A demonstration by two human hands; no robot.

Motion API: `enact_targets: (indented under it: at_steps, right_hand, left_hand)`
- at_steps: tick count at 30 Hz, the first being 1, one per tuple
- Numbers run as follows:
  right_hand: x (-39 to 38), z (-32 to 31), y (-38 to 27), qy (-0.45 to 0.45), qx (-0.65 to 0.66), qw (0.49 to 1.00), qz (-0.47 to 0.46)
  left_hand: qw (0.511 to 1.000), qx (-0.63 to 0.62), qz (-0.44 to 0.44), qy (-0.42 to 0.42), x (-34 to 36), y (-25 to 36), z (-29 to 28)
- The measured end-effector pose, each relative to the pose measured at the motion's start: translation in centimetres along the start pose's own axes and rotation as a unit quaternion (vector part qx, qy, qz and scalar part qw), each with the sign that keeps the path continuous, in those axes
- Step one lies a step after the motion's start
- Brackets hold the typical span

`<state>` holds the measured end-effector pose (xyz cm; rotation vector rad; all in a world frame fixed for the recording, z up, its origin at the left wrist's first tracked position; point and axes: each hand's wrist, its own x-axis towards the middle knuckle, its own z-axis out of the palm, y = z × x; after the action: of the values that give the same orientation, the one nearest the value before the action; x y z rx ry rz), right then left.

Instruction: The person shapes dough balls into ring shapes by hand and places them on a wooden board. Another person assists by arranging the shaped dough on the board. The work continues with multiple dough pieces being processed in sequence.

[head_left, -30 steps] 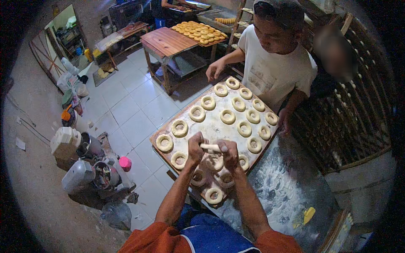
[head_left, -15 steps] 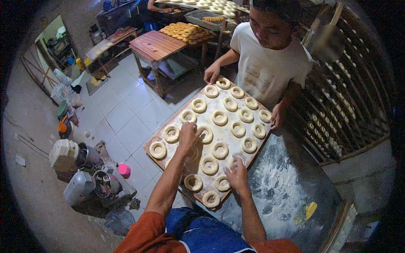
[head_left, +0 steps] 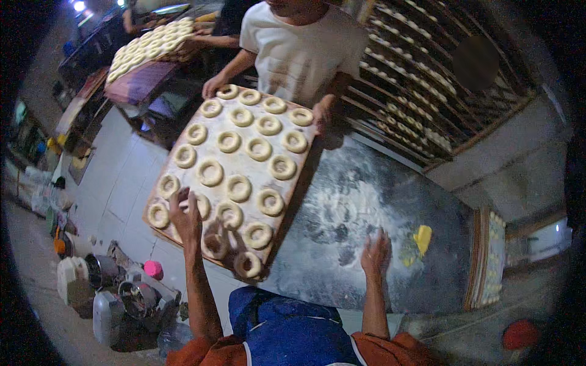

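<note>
A wooden board [head_left: 293, 157] dusted with flour carries several pale dough rings [head_left: 210, 172]. My left hand [head_left: 188, 213] is over the board's near left part, fingers apart beside a ring. My right hand [head_left: 376, 250] is off the board, over the floury dark table [head_left: 430, 287], with fingers apart and loosely bent. A yellow plastic piece [head_left: 422, 238] lies right of it. A co-worker [head_left: 302, 46] in a white shirt grips the board's far end with both hands.
Behind, another person [head_left: 229, 24] is at a tray of rings [head_left: 143, 52]. A slatted rack [head_left: 445, 134] of dough stands back right, stacked boards [head_left: 482, 259] at the table's right end. Containers and a mixing bowl [head_left: 104, 271] sit on the tiled floor at left.
The ring earlier between my hands has been released. My right hand has moved off the board onto the floury table. The view has swung, and a background tray of rings has come lower.
</note>
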<state>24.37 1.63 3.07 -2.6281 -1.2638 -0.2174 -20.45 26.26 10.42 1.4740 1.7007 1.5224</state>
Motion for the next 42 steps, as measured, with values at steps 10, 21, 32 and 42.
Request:
enact_targets:
  at_steps: [10,21,32,42]
  right_hand:
    - [3.0,2.5,0.7,-0.080,0.189,0.964,-0.168]
    - [0.7,1.0,-13.6,-0.467,0.676,0.564,-0.080]
    - [-1.7,0.8,-25.3,-0.089,0.217,0.759,-0.607]
    - [-2.0,1.4,-18.7,-0.352,0.370,0.785,-0.350]
  left_hand:
    - [0.916,-0.184,-0.091,-0.345,-24.8,13.0,14.1]
    - [0.946,-0.233,-0.152,-0.164,-25.8,8.6,18.5]
    - [0.938,0.245,0.136,-0.204,-20.0,1.0,0.5]
    - [0.881,0.201,0.011,-0.428,-17.4,4.1,0.8]
